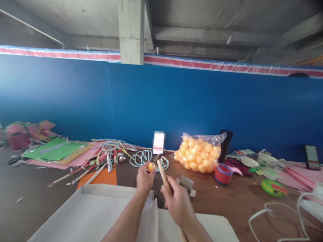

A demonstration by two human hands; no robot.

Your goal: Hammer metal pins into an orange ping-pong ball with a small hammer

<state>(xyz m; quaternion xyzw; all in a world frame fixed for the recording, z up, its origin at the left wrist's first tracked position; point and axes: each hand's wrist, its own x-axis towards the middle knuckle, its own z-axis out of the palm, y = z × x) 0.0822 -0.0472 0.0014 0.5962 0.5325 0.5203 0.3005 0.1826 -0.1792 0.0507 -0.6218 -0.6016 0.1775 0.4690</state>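
The left hand (144, 179) pinches a small orange ball (151, 166) in its fingertips. The right hand (178, 201) is closed around a wooden stick (163, 174), whose top end nearly touches the ball. Behind the ball stands a bag of orange balls (200, 154); below both hands lies a white board (91, 211).

smooth matt orange plastic ball (151, 166), bare wood stick (164, 178), crinkly clear plastic bag (200, 152), dull brown table (237, 201)
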